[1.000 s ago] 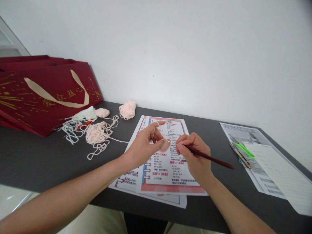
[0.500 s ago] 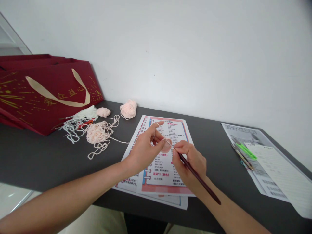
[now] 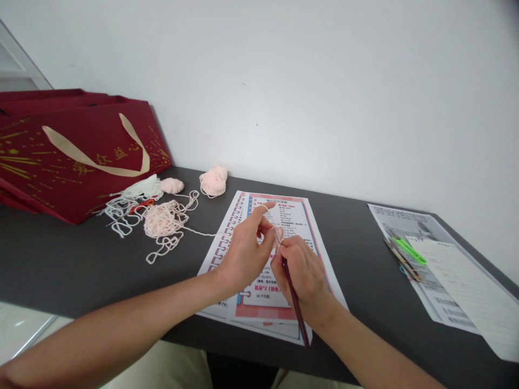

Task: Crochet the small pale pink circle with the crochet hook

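My left hand [image 3: 252, 243] pinches a small pale pink crochet piece [image 3: 279, 233], mostly hidden behind the fingers. Its index finger is raised, with pink yarn [image 3: 198, 233] looped over it and trailing left to a loose tangle of yarn [image 3: 160, 220]. In my right hand [image 3: 302, 270] is a crochet hook with a dark wooden handle [image 3: 295, 302], the handle's end angled down toward me. The hook's thin metal shaft meets the crochet piece at the left fingertips; its very tip is too small to make out. Both hands are close together above printed pattern sheets [image 3: 259, 312].
Pink yarn balls [image 3: 213, 181] and white yarn [image 3: 141, 188] lie at the left beside red paper bags [image 3: 81, 156]. On the right, papers [image 3: 458, 281] carry a bright green tool [image 3: 409, 250] and scissors-like metal blades [image 3: 399, 258]. A white wall rises behind the dark table [image 3: 348, 243].
My right hand has moved left and turned, swinging the hook's handle from pointing right to pointing down toward me. The left hand has kept its hold, almost in place.
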The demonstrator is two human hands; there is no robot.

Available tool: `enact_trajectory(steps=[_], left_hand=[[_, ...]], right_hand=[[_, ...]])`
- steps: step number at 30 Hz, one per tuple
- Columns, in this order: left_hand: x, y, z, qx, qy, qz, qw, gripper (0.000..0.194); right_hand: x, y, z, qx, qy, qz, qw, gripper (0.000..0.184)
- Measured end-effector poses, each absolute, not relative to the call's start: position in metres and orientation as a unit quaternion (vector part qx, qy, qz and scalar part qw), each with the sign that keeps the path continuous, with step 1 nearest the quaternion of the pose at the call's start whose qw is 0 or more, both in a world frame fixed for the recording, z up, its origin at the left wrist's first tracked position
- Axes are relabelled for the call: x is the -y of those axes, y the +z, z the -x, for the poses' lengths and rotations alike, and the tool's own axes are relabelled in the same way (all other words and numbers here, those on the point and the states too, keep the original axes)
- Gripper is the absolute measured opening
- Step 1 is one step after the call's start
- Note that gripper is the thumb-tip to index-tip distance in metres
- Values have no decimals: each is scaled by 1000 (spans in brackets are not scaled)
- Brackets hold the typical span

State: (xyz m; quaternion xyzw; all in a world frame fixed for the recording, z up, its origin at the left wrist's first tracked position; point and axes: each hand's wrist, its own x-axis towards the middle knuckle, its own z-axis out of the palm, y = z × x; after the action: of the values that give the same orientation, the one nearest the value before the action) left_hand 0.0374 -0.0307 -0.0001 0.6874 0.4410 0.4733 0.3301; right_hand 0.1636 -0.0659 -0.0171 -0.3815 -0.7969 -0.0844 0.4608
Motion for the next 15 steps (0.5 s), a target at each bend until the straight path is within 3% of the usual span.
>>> enact_trajectory(steps=[7,15], left_hand=[[28,-1,-41,-459,462,-697,300,36],[22,-12,-40,-448,470,-689,322,31]], right_hand=[[65,-20,-154,663,73,494,557,13],[58,-22,-159,807,-53,398,433,21]])
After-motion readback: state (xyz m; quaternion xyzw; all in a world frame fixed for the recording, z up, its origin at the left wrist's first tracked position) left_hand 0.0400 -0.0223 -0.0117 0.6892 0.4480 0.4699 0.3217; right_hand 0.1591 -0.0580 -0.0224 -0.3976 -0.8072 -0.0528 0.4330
